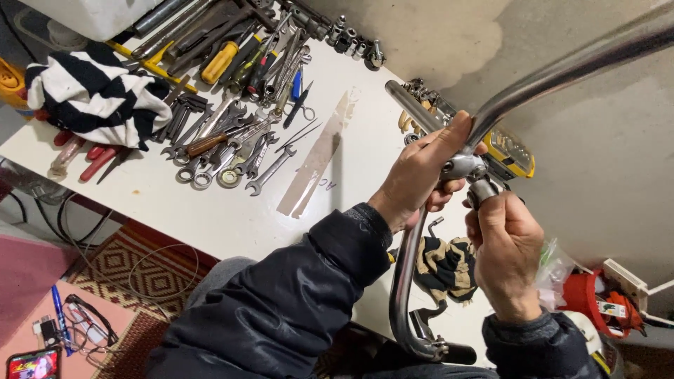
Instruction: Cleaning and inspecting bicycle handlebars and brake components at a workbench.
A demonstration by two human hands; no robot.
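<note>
A curved chrome handlebar (562, 67) arcs from the upper right down to a grip end near the bottom middle. My left hand (421, 172) is closed around its middle, right at a small metal clamp (463, 167). Just below it, my right hand (507, 249) grips a short metal stem or tool (483, 191) that meets the clamp. Both arms wear dark jacket sleeves. What the right fingers do on the stem is hidden.
A white table (210, 210) carries several wrenches (232, 151), screwdrivers (232, 56), sockets (354, 42), a striped cloth (95, 95) and a patterned rag (446, 267). A yellow case (511, 153) lies behind the bar. Glasses (88, 323), a phone (31, 365) and a red tool (597, 298) sit lower down.
</note>
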